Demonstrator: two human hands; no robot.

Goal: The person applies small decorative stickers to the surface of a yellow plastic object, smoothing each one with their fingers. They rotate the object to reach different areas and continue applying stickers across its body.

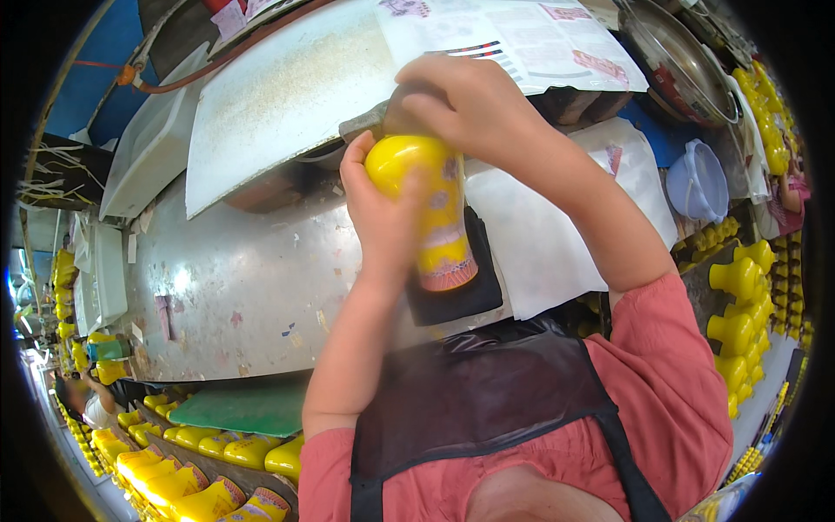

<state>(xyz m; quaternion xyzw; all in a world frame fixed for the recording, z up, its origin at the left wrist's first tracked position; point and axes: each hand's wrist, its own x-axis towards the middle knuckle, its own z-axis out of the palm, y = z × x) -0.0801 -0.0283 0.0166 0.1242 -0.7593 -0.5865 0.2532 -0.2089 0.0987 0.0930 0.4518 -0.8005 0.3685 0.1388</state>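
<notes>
Left of the left forearm [346, 357], we find largely open metal tabletop [252, 296]; beyond the hands, the edge of a white board [287, 109] bounds it. We note the left hand [380, 216] curled round the broad end of a vase [447, 222], held above a black pad [457, 307]. The right hand [452, 97] is bent beside that end, its hold undeterminable. The vase shows glossy yellow, purple flowers and a pink-patterned foot.

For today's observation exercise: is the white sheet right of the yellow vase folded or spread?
Spread: the white sheet lies broad and flat.
</notes>
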